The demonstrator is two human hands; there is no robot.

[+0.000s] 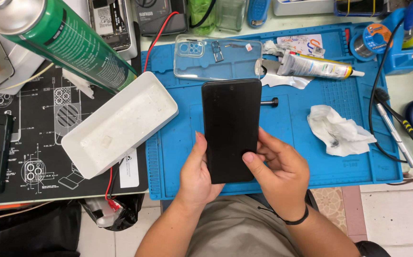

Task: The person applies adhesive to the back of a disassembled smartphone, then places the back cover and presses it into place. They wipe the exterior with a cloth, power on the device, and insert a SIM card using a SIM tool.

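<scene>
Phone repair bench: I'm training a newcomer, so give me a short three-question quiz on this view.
1. True or false: both hands hold the phone.
2. What lies just beyond the phone on the mat? A) clear case B) pliers C) mug
3. Which side of the phone is the white tray on?

Key: 1 true: left hand and right hand grip its lower end. 2 A, the clear case. 3 Left.

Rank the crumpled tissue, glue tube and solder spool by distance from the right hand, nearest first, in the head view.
From the right hand:
1. Crumpled tissue, just up and right on the blue mat.
2. Glue tube, farther up the mat.
3. Solder spool, top right corner.
</scene>
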